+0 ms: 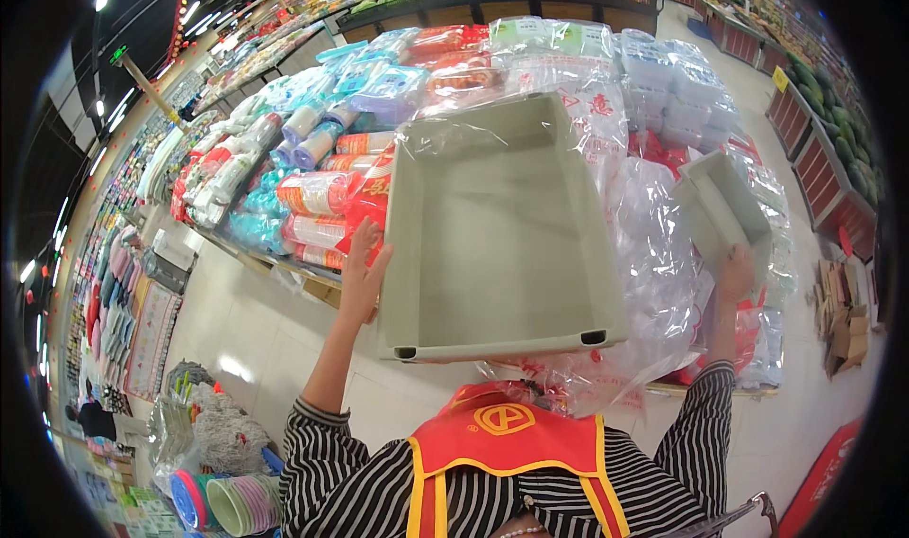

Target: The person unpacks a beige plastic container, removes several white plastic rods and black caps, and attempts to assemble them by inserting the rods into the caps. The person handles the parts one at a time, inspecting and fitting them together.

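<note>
A large grey-green plastic bin (492, 235) rests tilted toward me on a heap of bagged goods, with its hollow inside facing up. My left hand (360, 271) is at the bin's left wall, fingers spread and pointing up; whether it touches the wall I cannot tell. To the right, my right hand (736, 273) grips the near end of a smaller box (724, 202) of the same grey-green colour, its fingers partly hidden. Clear plastic wrapping (653, 244) lies between the bin and the small box.
Bagged goods surround the bin: red-and-white rolls (317, 192), blue packs (388, 93) and clear packs of white containers (677, 74). Watermelons (833, 121) fill a crate at the right, above flattened cardboard (838, 315). Stacked buckets (241, 505) stand at the lower left.
</note>
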Demonstrator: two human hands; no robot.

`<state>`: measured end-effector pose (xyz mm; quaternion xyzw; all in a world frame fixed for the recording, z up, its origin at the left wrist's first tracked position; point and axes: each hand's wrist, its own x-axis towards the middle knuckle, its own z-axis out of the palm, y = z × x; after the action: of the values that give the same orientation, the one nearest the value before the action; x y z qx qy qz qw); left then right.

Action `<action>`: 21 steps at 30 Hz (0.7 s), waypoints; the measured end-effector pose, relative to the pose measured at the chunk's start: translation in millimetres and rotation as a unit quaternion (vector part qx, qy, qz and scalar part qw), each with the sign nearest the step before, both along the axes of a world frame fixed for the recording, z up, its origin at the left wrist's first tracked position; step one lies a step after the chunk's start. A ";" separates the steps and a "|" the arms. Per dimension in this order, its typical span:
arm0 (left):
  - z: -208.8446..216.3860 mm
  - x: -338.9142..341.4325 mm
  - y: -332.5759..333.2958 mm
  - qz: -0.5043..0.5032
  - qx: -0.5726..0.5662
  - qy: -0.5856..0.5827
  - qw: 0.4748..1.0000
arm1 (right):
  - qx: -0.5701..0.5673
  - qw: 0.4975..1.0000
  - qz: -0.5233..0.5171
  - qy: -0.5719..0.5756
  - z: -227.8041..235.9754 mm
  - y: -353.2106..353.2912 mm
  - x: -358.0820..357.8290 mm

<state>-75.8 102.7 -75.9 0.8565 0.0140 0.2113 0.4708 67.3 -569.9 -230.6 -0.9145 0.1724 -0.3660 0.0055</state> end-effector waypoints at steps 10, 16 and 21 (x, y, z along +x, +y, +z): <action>18.4 -81.5 -75.3 -0.276 0.435 0.060 0.855 | 0.051 0.996 0.072 0.025 24.1 24.8 -16.0; 21.0 -73.4 -66.0 -0.238 0.462 -0.071 0.851 | 0.069 0.988 0.127 -0.063 48.1 30.6 -39.4; 60.9 -61.4 -70.7 -0.192 0.486 -0.080 0.849 | 0.199 0.937 0.253 -0.135 139.4 99.7 -84.0</action>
<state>-137.2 32.1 -14.9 0.9416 -0.2928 0.1643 0.0254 -16.7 -470.2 -91.2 -0.8499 0.0019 -0.4309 0.3031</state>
